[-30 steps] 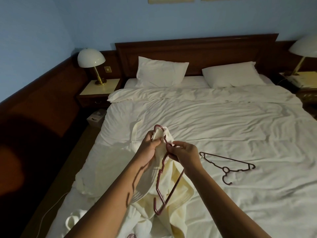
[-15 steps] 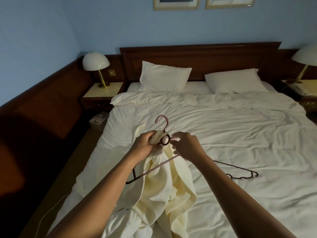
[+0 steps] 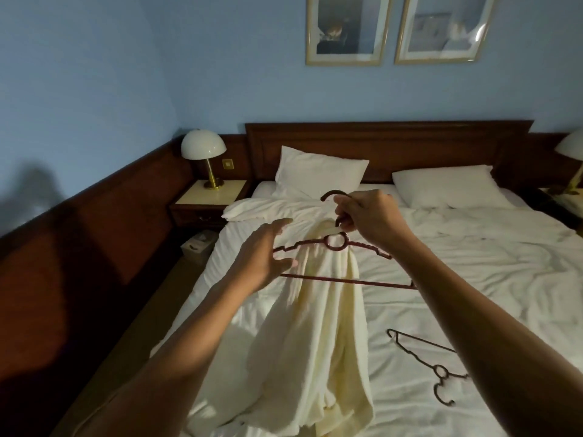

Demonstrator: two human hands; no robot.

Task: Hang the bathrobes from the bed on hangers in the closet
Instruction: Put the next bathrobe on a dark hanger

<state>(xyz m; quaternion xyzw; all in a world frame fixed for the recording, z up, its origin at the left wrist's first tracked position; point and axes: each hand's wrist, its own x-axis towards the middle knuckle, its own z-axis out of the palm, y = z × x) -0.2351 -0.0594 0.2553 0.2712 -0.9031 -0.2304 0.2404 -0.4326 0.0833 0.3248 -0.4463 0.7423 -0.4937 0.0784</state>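
- Hook of the held hanger (image 3: pixel 337 249): partly hidden behind the right hand (image 3: pixel 369 219).
- Spare hanger (image 3: pixel 441 377): one end covered by the right forearm (image 3: pixel 467 326).
- Lamp (image 3: pixel 572 146): cut off by the right edge.

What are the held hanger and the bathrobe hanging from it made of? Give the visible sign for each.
Hanger: looks like moulded plastic, dark reddish-brown and smooth; the cast ring and notched shoulders suggest it, though painted metal is possible. Bathrobe: soft cream cloth, probably cotton, matte; it hangs in limp folds.

Blue walls (image 3: pixel 94 74) over dark wood panelling (image 3: pixel 104 247), two framed pictures (image 3: pixel 347 29) (both gilt-edged), domed lamp (image 3: pixel 203 146) on a nightstand (image 3: pixel 209 193).
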